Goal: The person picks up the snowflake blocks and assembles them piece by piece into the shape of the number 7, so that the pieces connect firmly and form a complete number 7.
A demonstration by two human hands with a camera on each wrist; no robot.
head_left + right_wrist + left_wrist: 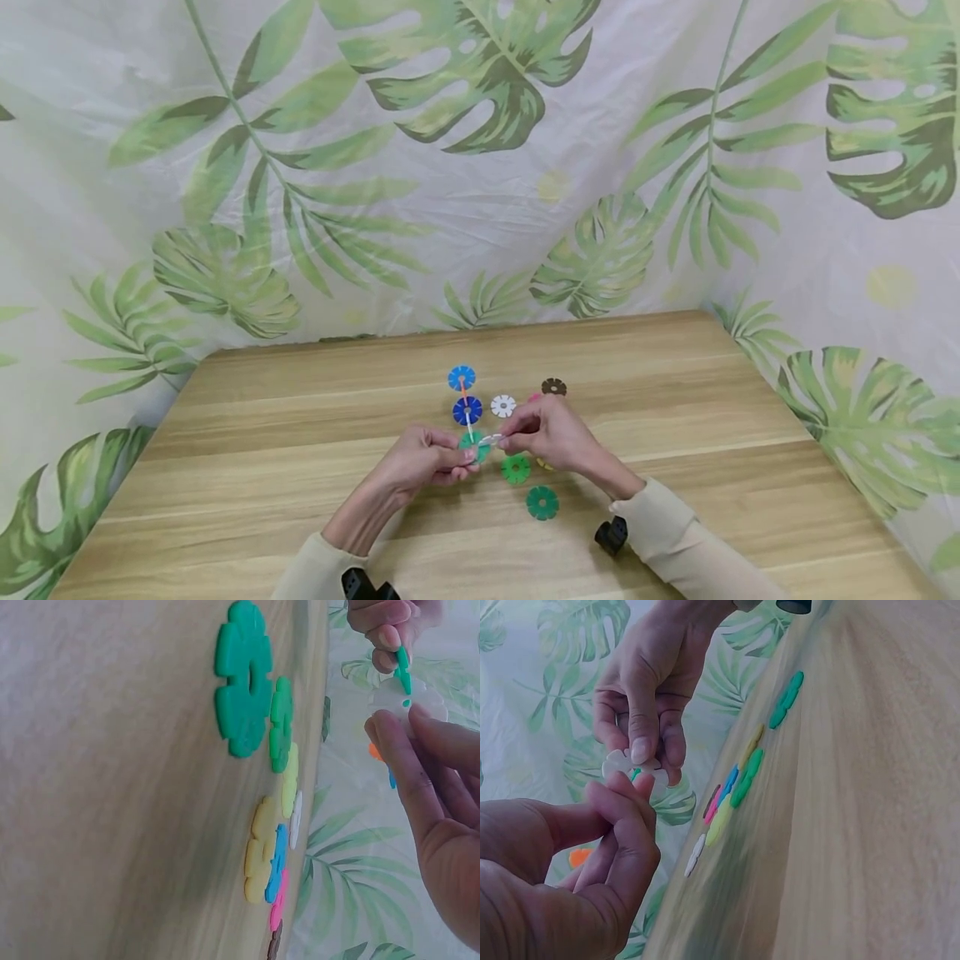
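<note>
My left hand [429,457] pinches a green notched disc [468,447] between thumb and fingers. That disc ends a linked chain with a dark blue disc [462,412], a lighter blue disc [461,372], and orange and white discs seen edge-on between them. My right hand [553,435] pinches a white notched disc [616,763] by its rim. In the right wrist view the white disc [433,705] meets the edge of the green disc [403,667]; whether their slots are fully joined I cannot tell. Fingers cover parts of both discs.
Loose discs lie flat on the wooden table [300,417]: white [503,406], brown [554,387], bright green [516,469] and dark green [542,503]. In the right wrist view, yellow [259,851], blue [276,862] and pink [278,900] ones show. Leaf-patterned cloth [480,208] hangs behind.
</note>
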